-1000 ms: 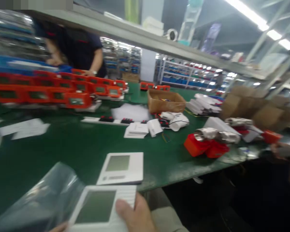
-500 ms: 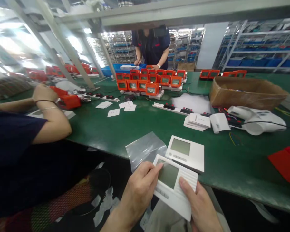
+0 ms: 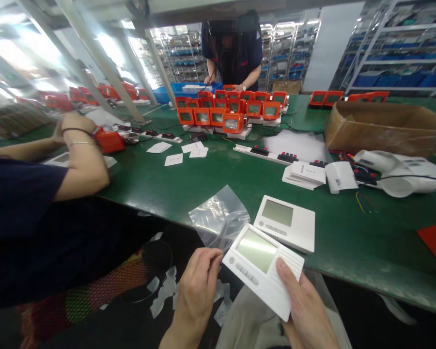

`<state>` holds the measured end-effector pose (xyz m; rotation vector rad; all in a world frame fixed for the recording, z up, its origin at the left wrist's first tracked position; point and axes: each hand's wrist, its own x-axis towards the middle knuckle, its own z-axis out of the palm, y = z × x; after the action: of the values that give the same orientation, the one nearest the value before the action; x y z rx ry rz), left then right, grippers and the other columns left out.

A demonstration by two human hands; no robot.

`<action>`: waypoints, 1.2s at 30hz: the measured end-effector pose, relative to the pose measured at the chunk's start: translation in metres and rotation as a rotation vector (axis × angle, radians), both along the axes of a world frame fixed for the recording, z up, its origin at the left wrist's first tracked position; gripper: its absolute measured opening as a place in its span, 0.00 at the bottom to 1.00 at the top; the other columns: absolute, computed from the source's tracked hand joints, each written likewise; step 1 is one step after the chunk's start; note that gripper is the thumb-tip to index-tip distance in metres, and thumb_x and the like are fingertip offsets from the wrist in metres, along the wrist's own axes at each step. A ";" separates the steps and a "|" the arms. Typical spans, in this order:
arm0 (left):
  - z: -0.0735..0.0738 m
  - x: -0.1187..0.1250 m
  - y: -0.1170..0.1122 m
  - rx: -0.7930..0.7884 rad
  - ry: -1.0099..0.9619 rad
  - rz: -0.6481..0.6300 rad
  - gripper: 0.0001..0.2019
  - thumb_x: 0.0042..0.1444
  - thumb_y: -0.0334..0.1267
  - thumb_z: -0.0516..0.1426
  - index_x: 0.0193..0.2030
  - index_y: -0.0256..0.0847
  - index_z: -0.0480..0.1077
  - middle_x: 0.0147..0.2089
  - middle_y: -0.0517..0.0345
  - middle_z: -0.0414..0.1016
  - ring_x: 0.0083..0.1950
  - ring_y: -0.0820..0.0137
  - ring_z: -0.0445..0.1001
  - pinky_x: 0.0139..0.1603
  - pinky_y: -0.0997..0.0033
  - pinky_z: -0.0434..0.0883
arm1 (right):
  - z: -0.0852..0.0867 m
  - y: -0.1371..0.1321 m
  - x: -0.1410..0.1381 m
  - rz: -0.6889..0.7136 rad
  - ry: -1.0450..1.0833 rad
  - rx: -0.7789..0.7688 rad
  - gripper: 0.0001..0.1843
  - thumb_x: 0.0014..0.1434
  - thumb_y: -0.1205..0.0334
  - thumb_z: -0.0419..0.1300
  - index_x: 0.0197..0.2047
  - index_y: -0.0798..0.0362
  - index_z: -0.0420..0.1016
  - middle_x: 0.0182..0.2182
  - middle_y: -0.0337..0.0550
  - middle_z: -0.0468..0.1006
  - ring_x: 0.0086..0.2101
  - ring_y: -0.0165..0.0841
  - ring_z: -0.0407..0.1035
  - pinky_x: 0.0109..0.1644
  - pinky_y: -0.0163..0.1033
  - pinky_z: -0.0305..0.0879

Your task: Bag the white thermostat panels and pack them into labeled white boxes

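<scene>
My right hand (image 3: 305,300) grips a white thermostat (image 3: 267,286) by its right side, thumb on the ribbed front. It is tilted, with its screen and row of buttons facing up. My left hand (image 3: 199,278) is closed in a pinch just off the thermostat's left corner. A thin clear film seems to be between its fingertips, hard to tell from the clear plastic bag (image 3: 221,211) behind. A second white thermostat (image 3: 300,223) lies screen up on the green table, just beyond the held one.
Cards (image 3: 305,173) and a power strip (image 3: 265,154) lie mid-table, near a cardboard box (image 3: 385,128). Orange-framed units (image 3: 218,116) stand in rows at the back. One co-worker's arm (image 3: 85,160) rests at left; another person (image 3: 232,53) stands opposite. Clear scraps (image 3: 163,295) lie below the table.
My left hand has come off the thermostat's screen, moving left and down with the film. The screen looks brighter. The view has shifted slightly, and the person opposite leans lower.
</scene>
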<state>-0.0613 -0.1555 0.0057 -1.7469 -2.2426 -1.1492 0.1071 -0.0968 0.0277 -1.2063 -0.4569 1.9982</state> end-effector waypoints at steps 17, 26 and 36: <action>0.022 0.034 0.003 0.106 -0.121 0.097 0.04 0.62 0.35 0.51 0.36 0.41 0.65 0.31 0.60 0.72 0.32 0.72 0.73 0.34 0.74 0.71 | 0.001 -0.008 -0.012 -0.045 -0.111 0.095 0.41 0.50 0.45 0.66 0.62 0.54 0.61 0.48 0.49 0.78 0.46 0.43 0.73 0.48 0.44 0.69; 0.033 0.031 0.033 -0.076 -0.020 0.049 0.10 0.60 0.34 0.52 0.48 0.38 0.61 0.28 0.62 0.69 0.27 0.68 0.74 0.28 0.71 0.69 | 0.000 -0.010 -0.022 -0.058 -0.305 0.368 0.31 0.51 0.46 0.64 0.54 0.55 0.68 0.42 0.47 0.80 0.43 0.42 0.73 0.47 0.41 0.68; 0.036 0.020 0.048 0.122 0.243 -0.120 0.06 0.64 0.31 0.48 0.39 0.39 0.66 0.29 0.60 0.74 0.27 0.72 0.75 0.30 0.75 0.68 | 0.006 -0.009 -0.025 -0.031 -0.500 0.541 0.19 0.55 0.48 0.60 0.44 0.53 0.71 0.40 0.47 0.80 0.44 0.40 0.73 0.46 0.39 0.67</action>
<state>-0.0414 -0.1080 0.0413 -1.8797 -1.9128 -1.0068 0.0817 -0.1059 0.0339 -1.3260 -1.1335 1.3894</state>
